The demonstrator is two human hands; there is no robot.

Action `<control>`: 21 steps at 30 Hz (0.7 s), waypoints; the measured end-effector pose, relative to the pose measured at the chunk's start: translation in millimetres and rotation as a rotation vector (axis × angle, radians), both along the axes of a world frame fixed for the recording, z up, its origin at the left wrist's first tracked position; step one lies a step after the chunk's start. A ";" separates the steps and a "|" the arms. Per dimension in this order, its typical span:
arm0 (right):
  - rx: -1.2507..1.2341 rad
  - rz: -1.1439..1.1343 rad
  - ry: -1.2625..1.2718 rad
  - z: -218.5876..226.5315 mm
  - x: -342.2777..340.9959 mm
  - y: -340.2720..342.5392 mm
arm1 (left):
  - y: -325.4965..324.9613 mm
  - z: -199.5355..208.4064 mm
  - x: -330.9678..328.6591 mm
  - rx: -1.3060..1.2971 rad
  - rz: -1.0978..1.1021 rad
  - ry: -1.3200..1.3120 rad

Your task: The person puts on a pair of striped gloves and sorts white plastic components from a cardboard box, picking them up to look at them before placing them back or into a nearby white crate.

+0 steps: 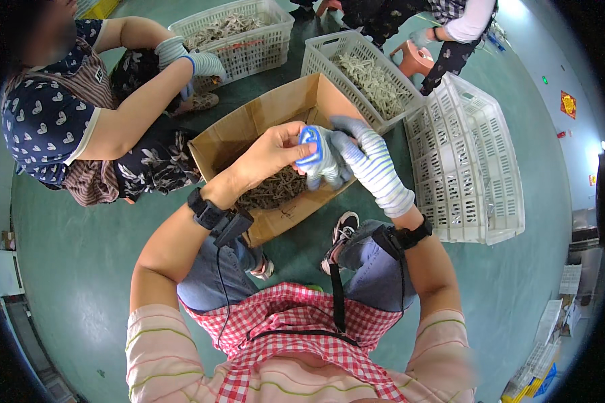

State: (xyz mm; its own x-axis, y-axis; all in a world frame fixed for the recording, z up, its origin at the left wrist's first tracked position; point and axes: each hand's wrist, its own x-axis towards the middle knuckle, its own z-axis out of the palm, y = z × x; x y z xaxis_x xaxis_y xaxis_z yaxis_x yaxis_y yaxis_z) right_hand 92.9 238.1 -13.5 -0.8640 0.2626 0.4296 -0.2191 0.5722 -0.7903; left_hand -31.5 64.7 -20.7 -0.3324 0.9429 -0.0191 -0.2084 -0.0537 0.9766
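Observation:
My left hand (pixel 273 153) is bare and pinches the blue-edged cuff of a striped work glove (pixel 325 164) with grey-coated fingers. My right hand (pixel 375 166) wears a matching glove, and its fingers close on the other side of the loose one. Both hands are held above an open cardboard box (pixel 286 225). Inside the box lies a heap of thin brown dried pieces (pixel 275 189), partly hidden by my hands and forearm.
A white crate (pixel 390 123) of pale strips stands beyond the box, and another filled crate (pixel 275 50) farther left. Tall white crates (pixel 444 168) rise at the right. A gloved co-worker (pixel 54 121) sits at the left; another person (pixel 467 27) is at the far right.

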 end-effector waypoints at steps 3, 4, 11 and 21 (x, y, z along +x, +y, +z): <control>0.019 -0.128 0.139 2.6 1.7 2.4 | -0.3 2.6 1.2 -0.076 0.151 0.005; -0.048 -0.152 0.113 5.0 4.5 3.5 | -0.3 2.2 2.3 -0.075 0.152 0.005; -0.009 0.017 -0.187 3.4 7.0 -22.3 | 6.0 -16.0 12.2 0.062 0.173 0.133; 0.205 0.041 -0.025 -5.7 5.2 -12.1 | 4.5 -7.9 16.7 -0.259 0.342 0.403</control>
